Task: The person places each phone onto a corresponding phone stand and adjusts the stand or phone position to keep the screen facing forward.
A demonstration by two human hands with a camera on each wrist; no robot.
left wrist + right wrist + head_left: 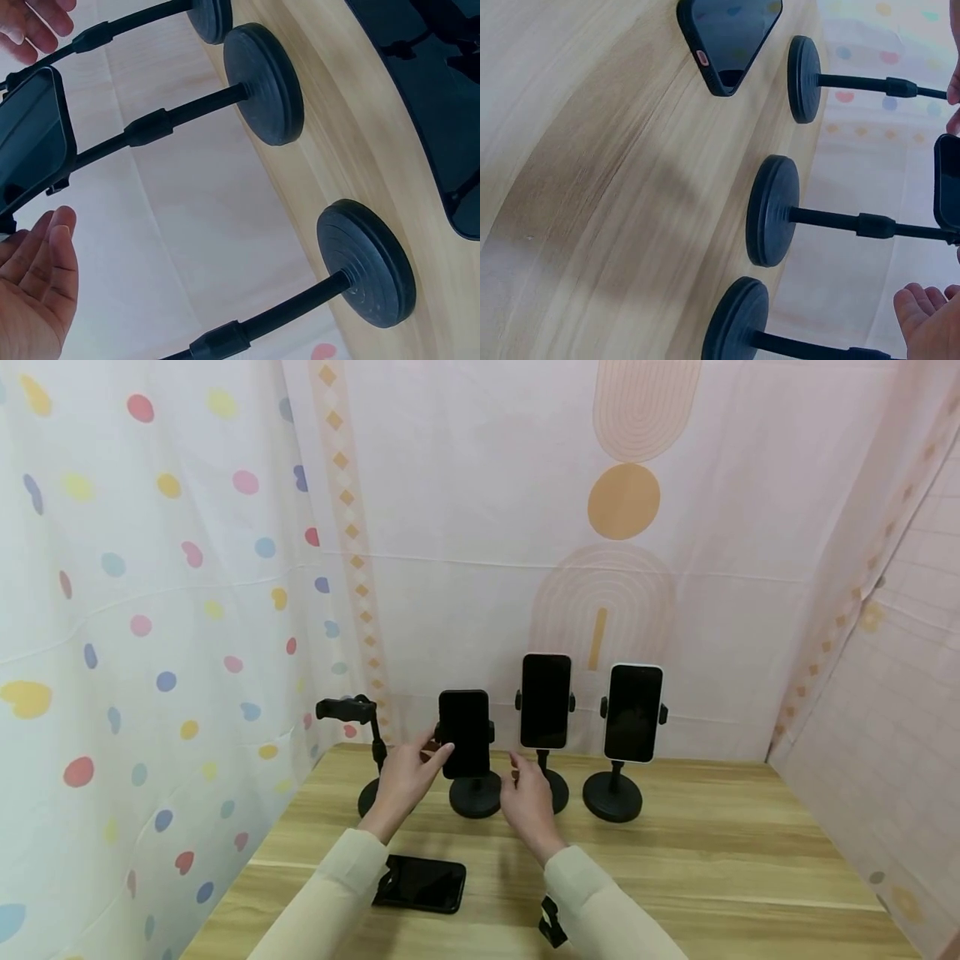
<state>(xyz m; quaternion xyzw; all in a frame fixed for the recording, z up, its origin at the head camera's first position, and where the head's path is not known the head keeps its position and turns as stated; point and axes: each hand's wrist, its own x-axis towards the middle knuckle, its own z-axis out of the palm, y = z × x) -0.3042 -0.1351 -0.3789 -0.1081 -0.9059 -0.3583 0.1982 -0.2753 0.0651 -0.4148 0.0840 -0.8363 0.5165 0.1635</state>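
A black phone (464,733) stands upright in the clamp of a black phone stand (476,796). My left hand (405,781) is at the phone's left side, its thumb overlapping the phone's edge in the head view. The left wrist view shows relaxed fingers (56,247) just beside the phone (34,139), with a small gap. To the phone's right, my right hand (528,806) hovers apart from it, fingers loosely bent and holding nothing. In the right wrist view that hand (934,326) is near the phone's lower side.
Two pale-edged phones, one (546,702) behind my right hand and another (633,714) farther right, stand in similar holders. A phoneless stand (345,710) is at the left. Another black phone (426,883) lies on the wooden table (697,860). Patterned curtains (465,477) hang around it.
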